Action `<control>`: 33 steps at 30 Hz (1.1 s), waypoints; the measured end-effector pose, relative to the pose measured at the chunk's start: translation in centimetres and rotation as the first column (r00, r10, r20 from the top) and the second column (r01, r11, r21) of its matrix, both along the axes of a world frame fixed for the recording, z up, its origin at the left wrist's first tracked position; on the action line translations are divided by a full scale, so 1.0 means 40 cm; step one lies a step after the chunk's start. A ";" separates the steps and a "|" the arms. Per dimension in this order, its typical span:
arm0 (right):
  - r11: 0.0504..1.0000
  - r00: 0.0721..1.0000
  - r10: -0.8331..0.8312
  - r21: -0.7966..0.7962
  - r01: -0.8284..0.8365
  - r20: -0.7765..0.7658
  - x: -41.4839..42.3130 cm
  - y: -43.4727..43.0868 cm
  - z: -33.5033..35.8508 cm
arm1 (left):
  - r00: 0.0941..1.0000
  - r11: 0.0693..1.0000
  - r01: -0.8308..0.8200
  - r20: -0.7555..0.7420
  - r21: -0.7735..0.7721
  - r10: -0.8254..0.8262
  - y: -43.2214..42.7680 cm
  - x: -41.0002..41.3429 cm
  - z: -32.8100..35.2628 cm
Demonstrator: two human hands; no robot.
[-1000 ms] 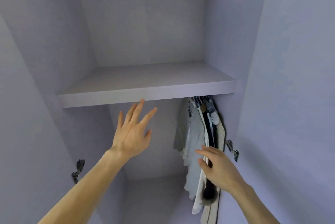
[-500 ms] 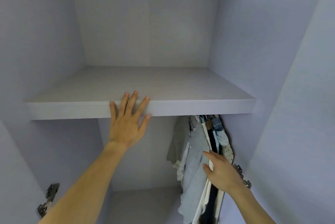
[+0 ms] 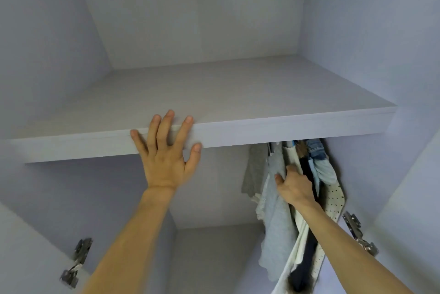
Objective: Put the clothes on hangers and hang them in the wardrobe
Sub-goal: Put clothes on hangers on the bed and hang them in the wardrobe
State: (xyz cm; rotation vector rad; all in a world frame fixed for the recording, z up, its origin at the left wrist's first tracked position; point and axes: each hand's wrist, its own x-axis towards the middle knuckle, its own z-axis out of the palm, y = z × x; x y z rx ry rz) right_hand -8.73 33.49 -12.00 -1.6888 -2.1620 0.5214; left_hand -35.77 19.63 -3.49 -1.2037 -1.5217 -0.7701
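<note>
Now the clothes hang on the right

The hanging clothes [image 3: 276, 222] drop long and straight under the shelf [image 3: 285, 127], at its right end. The right hand [image 3: 295, 186] is nearer and grips them. The left hand [image 3: 164, 165] lies wide on the shelf edge.

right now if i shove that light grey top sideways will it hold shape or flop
Probably floppy: the light grey top hangs in loose folds. Likely light, as the right hand pinches it. It should swing against the other clothes.
</note>
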 end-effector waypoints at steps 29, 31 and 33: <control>0.868 0.641 0.204 -0.166 -0.468 -0.740 -0.073 -0.155 0.097 | 0.984 0.980 -0.112 0.117 -0.165 0.132 -0.042 0.056 0.028; 0.858 0.652 0.240 -0.156 -0.489 -0.719 -0.064 -0.204 0.088 | 0.977 0.973 -0.102 0.161 -0.209 0.137 -0.053 0.066 0.034; 0.843 0.657 0.248 -0.175 -0.508 -0.712 -0.056 -0.255 0.080 | 0.969 0.960 -0.084 0.203 -0.266 0.141 -0.069 0.078 0.041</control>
